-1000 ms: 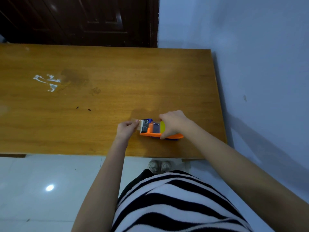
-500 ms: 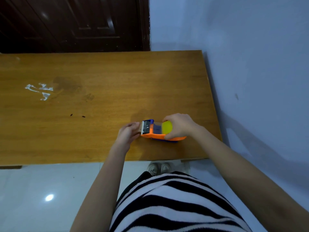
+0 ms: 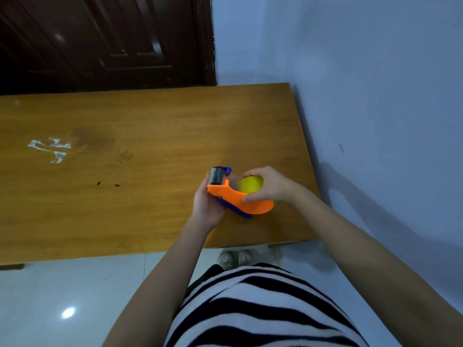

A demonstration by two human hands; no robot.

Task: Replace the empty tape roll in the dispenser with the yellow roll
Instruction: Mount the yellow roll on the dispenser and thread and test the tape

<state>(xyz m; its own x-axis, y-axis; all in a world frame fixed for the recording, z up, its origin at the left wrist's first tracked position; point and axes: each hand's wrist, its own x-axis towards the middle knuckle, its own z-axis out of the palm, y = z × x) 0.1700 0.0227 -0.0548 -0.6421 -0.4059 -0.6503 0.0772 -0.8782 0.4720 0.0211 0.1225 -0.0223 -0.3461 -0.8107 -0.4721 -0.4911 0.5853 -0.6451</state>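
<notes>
1. The person stands at the near right corner of the wooden worktop, lower right of centre in the frame, and holds an orange tape dispenser in both hands just above the surface.
2. The left hand grips the dispenser's front end from below and the side, fingers curled round the orange body beneath the dark roller and blade end.
3. The right hand is curled over the yellow roll, thumb on the near orange side plate and fingers over the top. The roll sits in the dispenser's round rear cradle, partly hidden by that hand.
4. Judging from this, the yellow roll is already in place and what remains is seating it and feeding the tape forward. No empty roll is in view.
5. Risks from here:
   - The roll may sit crooked on its hub if pressed from one side only, so it would bind instead of turning.
   - Whether a free end of tape leads toward the roller cannot be told; if it folds back on itself it will stick and need peeling.
   - The left fingers lie close to the blade end, and a slip while pulling tape could bring them onto the teeth.
   - The dispenser is near the worktop's corner, so a loose hold could drop it to the tiled floor.
</notes>
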